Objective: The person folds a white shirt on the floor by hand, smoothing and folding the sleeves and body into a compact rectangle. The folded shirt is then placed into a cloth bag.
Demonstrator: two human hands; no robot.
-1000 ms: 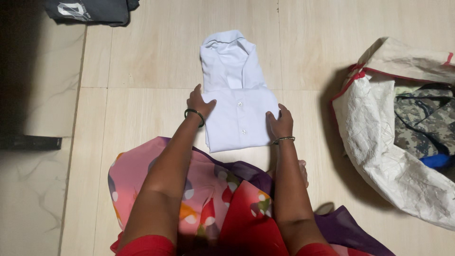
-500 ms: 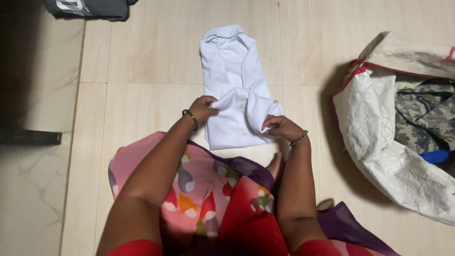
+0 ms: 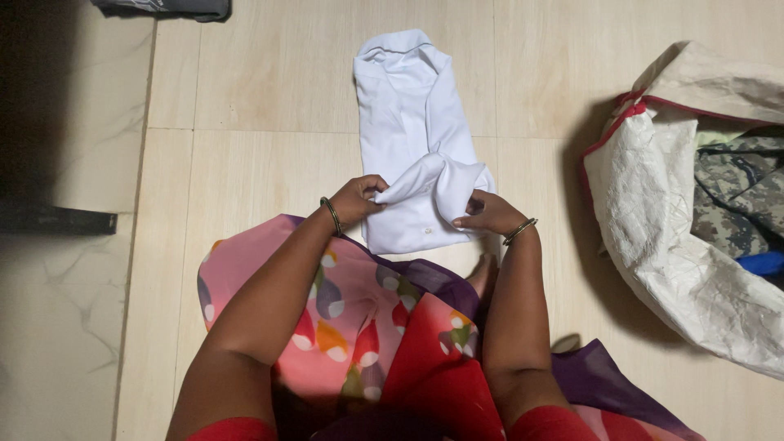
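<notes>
Pale tiled floor [image 3: 269, 90] across whole view, dark shadowed strip along left edge. Large white woven sack [image 3: 653, 237] with red trim at right, lying open on its side, camouflage-pattern garment [image 3: 735, 196] inside plus a bit of blue cloth [image 3: 763, 263] at its lower edge. Bright pink, red and purple patterned skirt [image 3: 351, 318] spread over lap at bottom centre. White button shirt [image 3: 412, 114] on floor straight ahead, just beyond the skirt, partly folded, collar end away from the wearer, near end doubled over and bunched up off the floor. Well apart from sack, no contact. Left hand [image 3: 359, 200] clenched on the near-left corner of the bunched fold, fabric pinched between thumb and fingers. Right hand [image 3: 483, 214] clenched on the near-right edge of the same fold, fingers curled into the cloth. Fold raised between both hands, rest of shirt flat on tile. Dark folded garment [image 3: 163, 8] at top-left edge, mostly cut off, far from the shirt. Dark flat bar-like object [image 3: 57, 220] at left in shadow, kind unclear. Thin dark bangle [image 3: 331, 216] on left wrist, thin metal bangle [image 3: 520, 231] on right wrist. Small white button [image 3: 425, 231] visible on lower shirt front.
</notes>
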